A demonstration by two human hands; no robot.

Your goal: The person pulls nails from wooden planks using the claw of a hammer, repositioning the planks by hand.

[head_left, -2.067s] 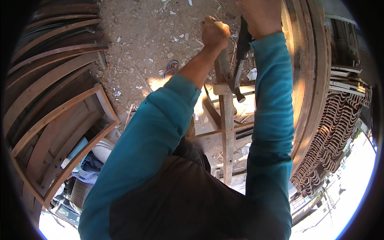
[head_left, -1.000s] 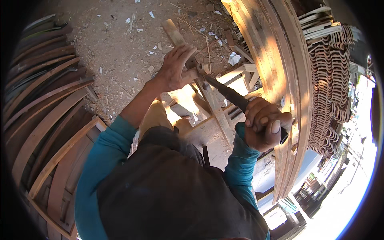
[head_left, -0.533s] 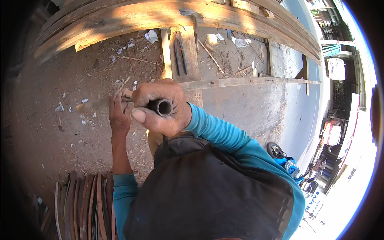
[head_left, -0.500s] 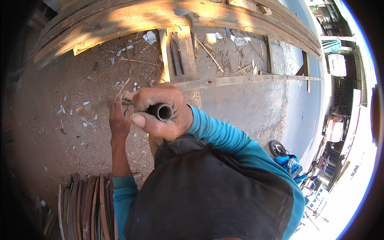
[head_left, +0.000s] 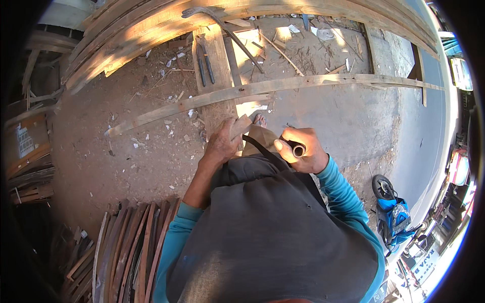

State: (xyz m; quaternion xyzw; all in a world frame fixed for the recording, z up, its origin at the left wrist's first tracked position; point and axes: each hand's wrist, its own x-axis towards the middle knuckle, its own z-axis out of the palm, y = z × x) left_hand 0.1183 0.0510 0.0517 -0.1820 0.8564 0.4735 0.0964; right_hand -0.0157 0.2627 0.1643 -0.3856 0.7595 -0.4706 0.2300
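The left hand (head_left: 222, 142), near the middle of the frame, has its fingers closed around a short wooden block (head_left: 241, 127), whose pale end sticks out beyond them toward the upper right. The right hand (head_left: 307, 151), just right of centre, has its fingers curled tightly round a dark handle (head_left: 298, 150), with its round hollow end facing up at the camera; the tool's far end cannot be made out. The two hands are apart, both in front of the person's dark top (head_left: 273, 222).

Above them, a long wooden strip (head_left: 303, 82) runs across the frame, over a wide plank (head_left: 220, 58). Pliers (head_left: 208, 65) lie on that plank, and a curved metal bar (head_left: 231, 35) slants down from the thick beams (head_left: 126, 48) along the top. Curved boards (head_left: 132, 247) stand packed together at lower left, and a blue motorbike (head_left: 397, 214) is at right.
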